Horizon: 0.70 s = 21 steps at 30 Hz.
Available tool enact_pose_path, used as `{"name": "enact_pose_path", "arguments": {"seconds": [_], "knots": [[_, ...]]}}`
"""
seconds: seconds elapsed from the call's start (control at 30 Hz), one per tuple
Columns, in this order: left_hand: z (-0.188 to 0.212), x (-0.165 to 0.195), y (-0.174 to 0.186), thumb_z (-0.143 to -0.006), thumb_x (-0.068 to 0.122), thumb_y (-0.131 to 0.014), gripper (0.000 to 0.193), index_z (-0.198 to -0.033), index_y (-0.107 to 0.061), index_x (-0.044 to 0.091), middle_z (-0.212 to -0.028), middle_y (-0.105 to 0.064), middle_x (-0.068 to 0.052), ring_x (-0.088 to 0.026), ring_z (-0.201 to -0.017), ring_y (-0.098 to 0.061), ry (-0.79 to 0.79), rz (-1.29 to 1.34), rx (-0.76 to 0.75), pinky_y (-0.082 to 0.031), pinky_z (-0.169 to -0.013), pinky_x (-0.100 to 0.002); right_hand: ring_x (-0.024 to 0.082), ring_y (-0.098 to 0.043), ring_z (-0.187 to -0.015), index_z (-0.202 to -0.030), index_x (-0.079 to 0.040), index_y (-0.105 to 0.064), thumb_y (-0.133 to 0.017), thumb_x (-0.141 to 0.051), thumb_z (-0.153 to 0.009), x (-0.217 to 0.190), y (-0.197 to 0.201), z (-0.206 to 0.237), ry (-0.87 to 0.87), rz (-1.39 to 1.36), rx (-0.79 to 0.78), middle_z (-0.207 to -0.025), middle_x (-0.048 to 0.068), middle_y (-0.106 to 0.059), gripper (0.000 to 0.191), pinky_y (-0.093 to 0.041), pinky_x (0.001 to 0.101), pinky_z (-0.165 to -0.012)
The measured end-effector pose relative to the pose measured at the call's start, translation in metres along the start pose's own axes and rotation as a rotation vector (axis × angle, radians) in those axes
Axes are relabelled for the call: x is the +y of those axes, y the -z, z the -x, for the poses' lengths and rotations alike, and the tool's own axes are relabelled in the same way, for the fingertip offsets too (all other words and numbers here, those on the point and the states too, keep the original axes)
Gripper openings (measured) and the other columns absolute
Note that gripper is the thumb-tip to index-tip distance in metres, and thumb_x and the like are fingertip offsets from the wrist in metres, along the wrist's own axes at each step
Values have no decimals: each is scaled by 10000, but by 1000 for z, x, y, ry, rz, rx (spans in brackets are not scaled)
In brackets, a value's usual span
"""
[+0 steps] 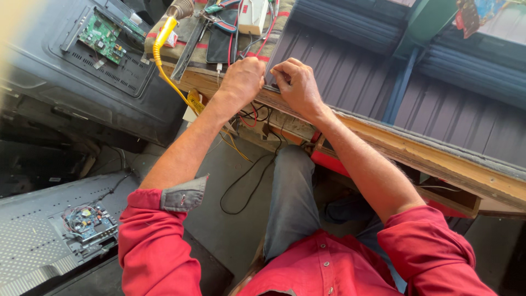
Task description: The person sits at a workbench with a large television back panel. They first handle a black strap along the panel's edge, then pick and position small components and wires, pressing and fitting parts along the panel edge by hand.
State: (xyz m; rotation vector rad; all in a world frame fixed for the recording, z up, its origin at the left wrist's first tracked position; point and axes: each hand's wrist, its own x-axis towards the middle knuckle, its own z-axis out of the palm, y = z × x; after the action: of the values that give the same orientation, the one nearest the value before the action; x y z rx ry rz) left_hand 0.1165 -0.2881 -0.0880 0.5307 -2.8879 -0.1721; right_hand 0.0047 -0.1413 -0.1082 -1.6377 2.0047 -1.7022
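A large dark flat panel (383,82) with ribbed stripes lies on a wooden workbench (438,159). My left hand (241,79) and my right hand (298,85) meet at the panel's near corner, fingers curled and pinching its edge. What sits between the fingertips is too small to make out. Both forearms reach forward out of rolled red sleeves.
A soldering iron with a yellow handle and coiled cord (164,38) lies at the bench's left end beside pliers and a black pouch (222,38). Two opened television backs with circuit boards (101,35) (87,222) stand at left. Loose black and red wires (246,186) hang below the bench.
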Motion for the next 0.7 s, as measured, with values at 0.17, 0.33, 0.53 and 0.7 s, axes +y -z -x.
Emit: {"name": "enact_pose_path", "arguments": {"seconds": [0.17, 0.33, 0.53, 0.7], "knots": [[-2, 2, -7, -840, 153, -777, 163, -931, -711, 35, -973, -712, -184, -371, -956, -715, -21, -117, -7, -575, -820, -458, 219, -722, -772, -1009, 22, -741, -726, -70, -968, 2, 1, 1, -27, -30, -6, -909, 126, -695, 102, -568, 337, -694], [-9, 7, -13, -821, 142, -786, 192, -951, -690, 37, -958, -697, -172, -339, -899, -737, -39, -249, -52, -592, -764, -447, 225, -718, -776, -1011, 29, -735, -727, -63, -965, 3, 3, 2, 3, -30, 13, -921, 128, -699, 103, -572, 338, -696], [-6, -1, -10, -773, 144, -748, 252, -942, -617, 10, -922, -667, -184, -345, -811, -730, -144, -242, 4, -585, -714, -449, 218, -716, -763, -1001, 25, -738, -732, -68, -965, 4, 2, 2, -19, -44, 15, -905, 128, -696, 100, -572, 334, -688], [3, -9, -11, -817, 150, -698, 216, -931, -587, 3, -905, -656, -206, -369, -785, -720, -147, -130, 78, -579, -688, -468, 218, -714, -773, -1022, 21, -744, -726, -66, -966, 3, 3, 1, -48, -41, 2, -933, 125, -700, 105, -569, 338, -684]]}}
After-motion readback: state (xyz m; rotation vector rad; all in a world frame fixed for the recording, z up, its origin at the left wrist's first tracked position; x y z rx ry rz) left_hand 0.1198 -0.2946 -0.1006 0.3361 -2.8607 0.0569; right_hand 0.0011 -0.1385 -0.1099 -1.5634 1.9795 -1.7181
